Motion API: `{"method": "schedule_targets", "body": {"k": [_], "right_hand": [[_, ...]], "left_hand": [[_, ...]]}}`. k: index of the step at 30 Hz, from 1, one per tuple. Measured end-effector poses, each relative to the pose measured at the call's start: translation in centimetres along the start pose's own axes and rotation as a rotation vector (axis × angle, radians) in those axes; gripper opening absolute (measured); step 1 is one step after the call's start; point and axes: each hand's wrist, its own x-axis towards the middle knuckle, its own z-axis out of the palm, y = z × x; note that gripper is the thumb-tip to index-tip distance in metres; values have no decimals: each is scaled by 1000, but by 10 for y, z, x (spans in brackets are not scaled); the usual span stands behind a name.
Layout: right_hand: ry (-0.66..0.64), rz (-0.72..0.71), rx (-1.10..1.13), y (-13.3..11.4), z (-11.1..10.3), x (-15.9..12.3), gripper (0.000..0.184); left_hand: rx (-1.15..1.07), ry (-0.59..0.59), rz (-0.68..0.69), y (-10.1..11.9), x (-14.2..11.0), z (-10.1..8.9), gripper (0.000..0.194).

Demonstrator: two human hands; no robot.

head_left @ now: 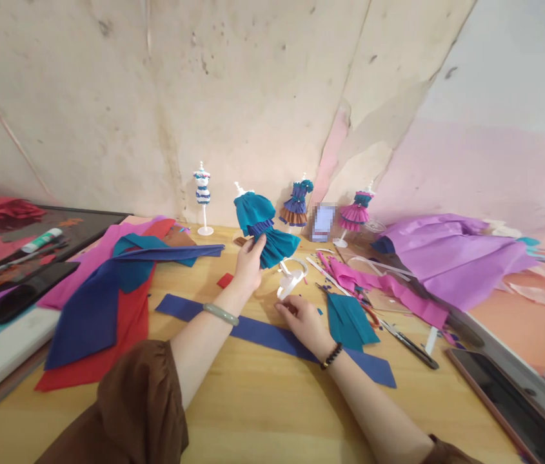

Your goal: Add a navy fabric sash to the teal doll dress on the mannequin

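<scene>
Left hand (pixel 249 265) grips a small dress form (pixel 258 227) between thumb and fingers at the waist. It wears a teal ruffled dress and is tilted above the middle of the table (pixel 233 412), its white base (pixel 292 282) toward the right hand (pixel 305 325). That hand is half curled, fingertips bunched just beside the base; whether they pinch anything, I cannot tell. Under both forearms lies a long blue strip (pixel 272 336). Just right of the right hand are a pleated teal piece (pixel 349 319) and scissors (pixel 410 345), with a pink ruffle (pixel 388 283) behind them. To the left, a blue sheet (pixel 86 322) overlaps a red sheet (pixel 133 322). Farther back, near the wall (pixel 253 96), stand three more forms: one in white and blue bands (pixel 202 187), one in a blue and brown dress (pixel 296 207), one in a pink skirt (pixel 354 217).
</scene>
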Motion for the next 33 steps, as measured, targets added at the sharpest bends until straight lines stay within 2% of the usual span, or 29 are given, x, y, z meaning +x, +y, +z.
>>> {"method": "schedule_targets", "body": {"k": [5, 7, 9, 11, 14, 20, 27, 33], "right_hand": [[152, 138, 106, 4, 1, 3, 33], [131, 96, 181, 1, 1, 2, 39], [73, 1, 200, -4, 1, 1, 31], [30, -79, 167, -6, 1, 0, 24], [-23, -138, 69, -4, 1, -1, 26], [-166, -124, -256, 6, -6, -1, 28], [-139, -102, -294, 9, -10, 1, 26], [-32, 0, -298, 29, -25, 9, 28]], "left_hand": [[-71, 89, -68, 7, -1, 1, 31], [-93, 112, -81, 7, -1, 0, 29], [-109, 128, -88, 6, 0, -1, 28], [-126, 135, -90, 4, 1, -2, 26], [-167, 155, -108, 3, 4, -4, 21], [-272, 262, -127, 21, 14, -8, 12], [-365, 327, -102, 49, 21, -14, 15], [-363, 291, -12, 66, 22, -20, 10]]}}
